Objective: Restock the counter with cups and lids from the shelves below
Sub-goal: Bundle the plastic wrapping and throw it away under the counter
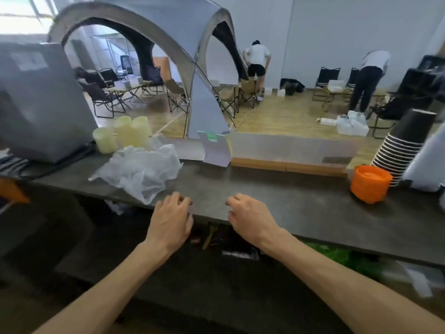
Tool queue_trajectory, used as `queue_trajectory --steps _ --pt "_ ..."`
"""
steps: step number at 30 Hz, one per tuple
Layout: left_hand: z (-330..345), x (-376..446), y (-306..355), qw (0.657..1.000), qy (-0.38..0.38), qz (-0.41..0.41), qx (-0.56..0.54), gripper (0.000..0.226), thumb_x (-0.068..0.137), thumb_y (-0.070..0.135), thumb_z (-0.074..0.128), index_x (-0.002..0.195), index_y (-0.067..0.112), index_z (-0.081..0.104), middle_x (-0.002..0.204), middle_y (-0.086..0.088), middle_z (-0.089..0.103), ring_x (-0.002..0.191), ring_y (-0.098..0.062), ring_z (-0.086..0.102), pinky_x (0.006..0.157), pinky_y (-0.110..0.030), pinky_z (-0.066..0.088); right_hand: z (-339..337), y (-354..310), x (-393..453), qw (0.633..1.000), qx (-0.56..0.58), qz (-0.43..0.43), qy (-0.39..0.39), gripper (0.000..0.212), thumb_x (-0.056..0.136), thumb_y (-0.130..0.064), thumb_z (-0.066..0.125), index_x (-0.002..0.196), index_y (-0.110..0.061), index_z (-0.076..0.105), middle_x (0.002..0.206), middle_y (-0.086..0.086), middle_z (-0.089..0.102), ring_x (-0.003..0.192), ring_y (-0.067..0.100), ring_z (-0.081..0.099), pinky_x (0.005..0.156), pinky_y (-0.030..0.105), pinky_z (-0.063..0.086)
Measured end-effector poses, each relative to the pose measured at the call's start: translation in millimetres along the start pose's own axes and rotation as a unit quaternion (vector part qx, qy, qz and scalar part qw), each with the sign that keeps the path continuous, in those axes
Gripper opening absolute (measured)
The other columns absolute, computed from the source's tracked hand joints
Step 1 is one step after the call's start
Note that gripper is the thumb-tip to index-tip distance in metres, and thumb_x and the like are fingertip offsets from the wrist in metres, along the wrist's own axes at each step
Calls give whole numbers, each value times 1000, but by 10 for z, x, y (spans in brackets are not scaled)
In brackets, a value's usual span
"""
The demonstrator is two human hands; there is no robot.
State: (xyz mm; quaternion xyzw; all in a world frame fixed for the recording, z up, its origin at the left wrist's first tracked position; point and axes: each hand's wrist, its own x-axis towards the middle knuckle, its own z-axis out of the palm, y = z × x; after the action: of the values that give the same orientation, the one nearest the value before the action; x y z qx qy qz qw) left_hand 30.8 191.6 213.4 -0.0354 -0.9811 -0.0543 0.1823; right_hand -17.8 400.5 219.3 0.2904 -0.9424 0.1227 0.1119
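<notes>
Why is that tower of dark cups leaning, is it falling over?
Tilted, not fallen. The stack of dark cups slants, leaning rightward toward its top, beside the orange lids. Whether it is slipping, one picture cannot tell.

left hand (171, 219) bare, no glove, ring or watch | right hand (250, 219) bare, same | both forearms uncovered to frame edge at 7 and 5 o'clock, no sleeve in view | no markings visible
</notes>
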Motion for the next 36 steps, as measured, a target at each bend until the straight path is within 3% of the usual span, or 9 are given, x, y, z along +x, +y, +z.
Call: queue_trajectory --steps 7,11,14,17,22,25,29,33,36 --pt "56 415 -1176 994 34 -101 18 50 81 24 76 127 20 54 137 -9 46 119 -28 54 102 -43 48 382 -715 1498 997 13 -74 13 61 89 -31 68 144 -19 43 149 11 42 111 31 62 84 44 55" --pt "126 671 -1883 985 34 -164 33 84 76 34 82 144 22 32 154 -15 29 134 -36 44 107 -52 42 575 -1046 2269 997 32 -70 -16 92 82 -50 74 152 -27 21 162 14 12 122 38 54 86 46 54" --pt "262 890 -2299 978 -31 -205 27 108 75 49 80 155 28 10 164 -15 8 146 -39 26 114 -58 31 794 -1184 2732 994 48 -25 -92 104 78 -61 73 155 -32 9 165 15 1 140 40 38 101 51 46" --pt "429 1047 -2541 976 -92 -199 6 119 72 59 78 156 35 -3 167 -9 -4 150 -37 16 115 -61 30 1031 -1237 2996 986 29 -8 -161 100 78 -64 69 154 -30 14 161 19 13 131 41 49 101 50 45" --pt "583 1218 -2740 981 -123 -141 -46 94 79 53 75 153 30 23 147 -8 43 133 -29 45 110 -51 37 1290 -1237 3037 986 17 -11 -167 79 87 -47 66 150 -21 26 147 17 37 120 39 56 93 48 49" --pt "632 1301 -2816 989 -104 -103 -13 70 87 51 67 147 29 39 140 -4 51 130 -25 45 111 -46 35 1374 -1231 2999 982 43 8 -185 64 88 -40 65 142 -20 37 136 15 49 115 36 58 84 44 49" --pt "693 1461 -2939 997 -56 -25 44 49 84 46 71 128 27 62 141 -7 43 133 -28 36 113 -49 29 1417 -1276 2921 983 70 25 -168 24 90 -29 62 111 -17 63 116 9 64 100 29 63 76 34 47" --pt "872 1516 -3063 997 -79 8 3 70 80 38 76 144 29 52 166 -6 11 152 -37 3 116 -67 4 1411 -1284 2769 984 86 67 -141 25 90 -32 63 110 -18 65 119 9 65 105 29 63 88 43 55" --pt "915 1535 -3077 995 -90 32 -11 75 75 36 80 144 23 52 165 -8 20 152 -38 9 115 -72 9 1412 -1280 2663 982 94 90 -137 22 92 -33 62 108 -18 65 117 9 64 103 29 62 87 43 54"
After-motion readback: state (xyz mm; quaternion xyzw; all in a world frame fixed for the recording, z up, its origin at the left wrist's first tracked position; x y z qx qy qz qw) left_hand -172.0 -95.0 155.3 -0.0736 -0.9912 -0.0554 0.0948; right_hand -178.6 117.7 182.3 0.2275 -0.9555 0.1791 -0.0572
